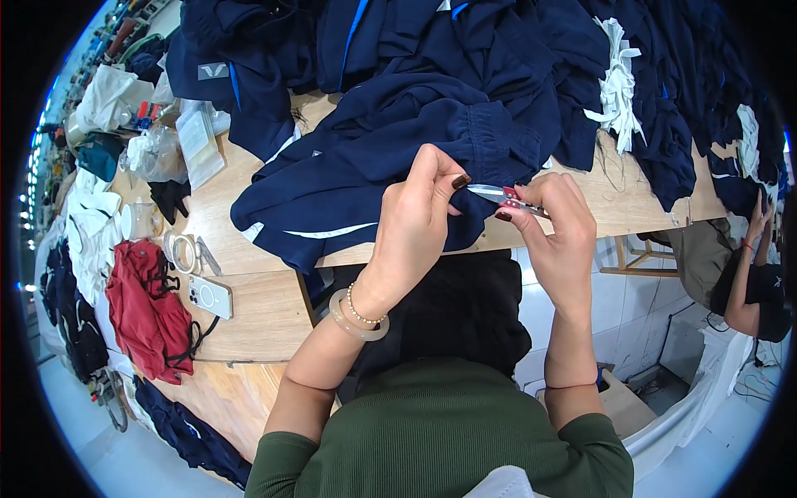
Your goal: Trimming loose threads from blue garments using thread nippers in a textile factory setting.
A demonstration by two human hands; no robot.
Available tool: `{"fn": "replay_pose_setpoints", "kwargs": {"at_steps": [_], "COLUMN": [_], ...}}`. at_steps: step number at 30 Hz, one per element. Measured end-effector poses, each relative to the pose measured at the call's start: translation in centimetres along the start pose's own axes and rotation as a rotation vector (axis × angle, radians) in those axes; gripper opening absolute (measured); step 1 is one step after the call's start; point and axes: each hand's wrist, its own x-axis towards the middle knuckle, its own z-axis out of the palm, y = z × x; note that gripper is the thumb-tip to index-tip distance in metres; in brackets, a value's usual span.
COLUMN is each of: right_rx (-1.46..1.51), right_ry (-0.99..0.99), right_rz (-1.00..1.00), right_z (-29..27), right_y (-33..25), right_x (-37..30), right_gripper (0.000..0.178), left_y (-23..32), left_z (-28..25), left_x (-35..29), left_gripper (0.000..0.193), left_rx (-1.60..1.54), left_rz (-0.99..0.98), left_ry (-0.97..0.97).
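Observation:
Navy trousers (332,178) with a gathered elastic waistband (490,137) and white piping lie along the near edge of the wooden table. Over them, my left hand (415,207) has thumb and forefinger pinched together; whatever is between them is too small to make out. Just right of it, my right hand (560,224) is closed around small thread snips (490,192) with silver blades and a red part at the grip. The blades point left, their tips close to my left fingertips.
More navy garments (515,50) are heaped along the far side. White strips (618,87) hang in a bundle at right. On the left are a phone (209,296), tape rolls (184,253), a red bag (145,307) and plastic packets (198,145). Another person (751,282) works at far right.

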Motion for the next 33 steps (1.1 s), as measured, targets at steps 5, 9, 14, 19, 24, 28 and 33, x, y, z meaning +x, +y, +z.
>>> {"fn": "replay_pose_setpoints", "kwargs": {"at_steps": [5, 9, 14, 19, 24, 28, 33], "right_rx": [-0.025, 0.151, 0.733, 0.848, 0.822, 0.805, 0.834], "right_ry": [-0.006, 0.027, 0.122, -0.025, 0.199, 0.206, 0.203], "right_rz": [-0.019, 0.1, 0.682, 0.829, 0.915, 0.966, 0.951], "right_z": [0.2, 0.5, 0.3, 2.5, 2.5, 2.4, 2.7], "right_y": [-0.2, 0.5, 1.9, 4.3, 8.7, 9.3, 9.9], "right_x": [0.2, -0.3, -0.3, -0.6, -0.6, -1.0, -1.0], "right_gripper": [0.024, 0.021, 0.02, 0.014, 0.01, 0.01, 0.01], "left_y": [-0.1, 0.0, -0.5, -1.7, -7.9, -7.5, -6.5], "left_z": [0.1, -0.1, 0.3, 0.2, -6.5, -6.8, -3.1], "left_x": [-0.1, 0.0, -0.1, -0.1, 0.8, -0.5, -1.5], "left_gripper": [0.007, 0.008, 0.009, 0.007, 0.012, 0.012, 0.012], "left_rx": [-0.006, -0.029, -0.282, -0.264, 0.391, 0.431, 0.248], "left_rz": [0.0, 0.007, -0.114, -0.129, -0.017, 0.074, 0.168], "left_ry": [0.007, 0.003, 0.001, -0.046, 0.408, 0.441, 0.036]}}
